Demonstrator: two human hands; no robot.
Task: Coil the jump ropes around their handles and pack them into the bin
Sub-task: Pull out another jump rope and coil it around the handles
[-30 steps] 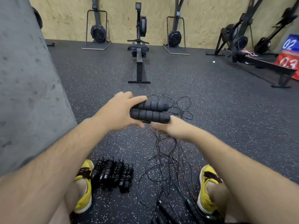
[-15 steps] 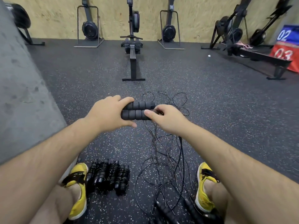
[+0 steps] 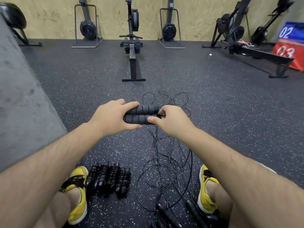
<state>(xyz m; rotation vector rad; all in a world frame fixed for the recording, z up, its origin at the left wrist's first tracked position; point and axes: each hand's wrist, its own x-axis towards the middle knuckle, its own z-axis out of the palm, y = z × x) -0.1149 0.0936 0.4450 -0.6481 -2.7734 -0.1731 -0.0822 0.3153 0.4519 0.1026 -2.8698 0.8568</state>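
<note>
**Handles paired, cord pinched, and a tangle waiting underneath**

The left grip (image 3: 111,117) was clamped round the paired handles (image 3: 141,114), which it held level above the floor (image 3: 230,112). The right grip (image 3: 171,120) pinched the cord (image 3: 156,137) at their three o'clock end. The slack dropped toward six o'clock into crossed loops that ran over the spare handles (image 3: 171,214). Winding from there could well have dragged up a neighbouring rope or pulled a knot tight, and a slack first turn might have slid off the foam. The coiled ropes (image 3: 108,178) lay at seven o'clock. No bin was in view.
</note>
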